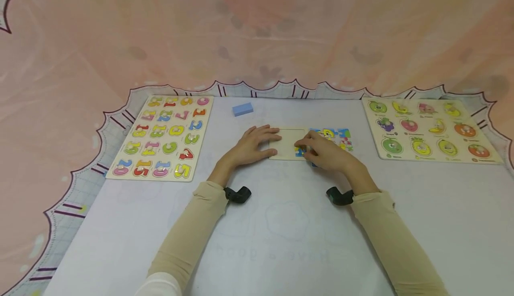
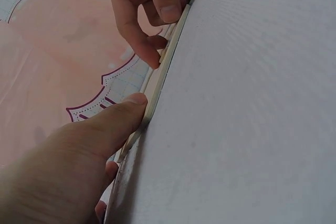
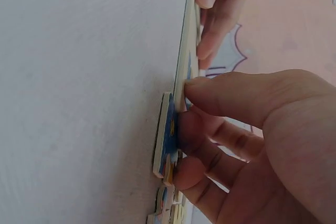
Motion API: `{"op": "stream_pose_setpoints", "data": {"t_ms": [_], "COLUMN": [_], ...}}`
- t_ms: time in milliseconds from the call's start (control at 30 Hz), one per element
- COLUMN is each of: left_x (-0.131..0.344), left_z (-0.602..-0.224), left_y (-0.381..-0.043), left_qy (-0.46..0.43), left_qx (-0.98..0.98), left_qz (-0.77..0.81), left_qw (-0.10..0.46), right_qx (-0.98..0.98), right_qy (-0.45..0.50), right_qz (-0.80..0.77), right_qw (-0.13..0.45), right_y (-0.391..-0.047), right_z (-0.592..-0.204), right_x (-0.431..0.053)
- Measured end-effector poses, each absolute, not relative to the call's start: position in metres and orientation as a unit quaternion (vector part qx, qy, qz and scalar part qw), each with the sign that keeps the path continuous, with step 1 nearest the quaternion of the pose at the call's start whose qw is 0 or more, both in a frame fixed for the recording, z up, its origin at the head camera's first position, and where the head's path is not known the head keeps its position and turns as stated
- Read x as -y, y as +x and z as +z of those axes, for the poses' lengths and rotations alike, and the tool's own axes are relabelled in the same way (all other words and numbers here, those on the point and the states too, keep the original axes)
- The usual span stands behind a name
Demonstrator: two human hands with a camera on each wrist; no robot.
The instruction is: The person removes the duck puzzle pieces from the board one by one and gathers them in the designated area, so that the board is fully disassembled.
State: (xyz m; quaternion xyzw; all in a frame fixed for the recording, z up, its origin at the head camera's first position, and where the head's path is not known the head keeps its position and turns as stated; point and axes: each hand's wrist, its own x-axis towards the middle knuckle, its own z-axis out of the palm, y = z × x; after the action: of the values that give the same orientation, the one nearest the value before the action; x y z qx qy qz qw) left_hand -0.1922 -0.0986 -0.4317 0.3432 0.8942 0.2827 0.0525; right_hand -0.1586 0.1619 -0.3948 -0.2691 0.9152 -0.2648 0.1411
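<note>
A small cream puzzle board (image 1: 287, 144) lies flat in the middle of the table. My left hand (image 1: 254, 145) rests at its left side with fingers extended, and in the left wrist view the thumb (image 2: 137, 99) lies along the board's edge. At the board's right end my right hand (image 1: 327, 151) pinches a blue and yellow jigsaw piece (image 1: 300, 151) down at the board, its fingers partly covering it. Other colourful jigsaw pieces (image 1: 344, 139) lie right of the board, partly under the right hand; a blue-faced one (image 3: 169, 135) is beside its fingertips in the right wrist view.
A number peg puzzle (image 1: 160, 140) lies at the left. At the right is a fruit peg puzzle (image 1: 429, 131). A blue block (image 1: 242, 109) sits behind the left hand. Patterned cloth (image 1: 257, 42) hangs behind the white table (image 1: 281, 242).
</note>
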Motion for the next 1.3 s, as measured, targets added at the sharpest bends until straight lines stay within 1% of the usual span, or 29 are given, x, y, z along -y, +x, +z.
{"op": "stream_pose_setpoints", "data": {"t_ms": [533, 800, 1033, 1300], "left_x": [0.0992, 0.0993, 0.0994, 0.0992], "left_z": [-0.4296, -0.4308, -0.4295, -0.4285], "left_y": [-0.1919, -0.1925, -0.191, -0.1903], "left_qy": [0.341, 0.344, 0.343, 0.34], "left_qx": [-0.893, -0.892, -0.894, -0.896], "left_qz": [0.289, 0.287, 0.283, 0.281], "left_qw": [0.053, 0.054, 0.055, 0.059], "right_qx": [-0.918, -0.918, -0.907, -0.895], "right_qy": [-0.258, -0.265, -0.264, -0.245], "right_qz": [-0.269, -0.269, -0.315, -0.357], "right_qw": [0.136, 0.117, 0.093, 0.102], "right_y": [-0.1566, -0.1561, -0.1582, -0.1599], "right_z": [-0.3928, -0.3927, -0.3955, -0.3979], "right_x": [-0.1606, -0.1608, -0.1598, -0.1581]}}
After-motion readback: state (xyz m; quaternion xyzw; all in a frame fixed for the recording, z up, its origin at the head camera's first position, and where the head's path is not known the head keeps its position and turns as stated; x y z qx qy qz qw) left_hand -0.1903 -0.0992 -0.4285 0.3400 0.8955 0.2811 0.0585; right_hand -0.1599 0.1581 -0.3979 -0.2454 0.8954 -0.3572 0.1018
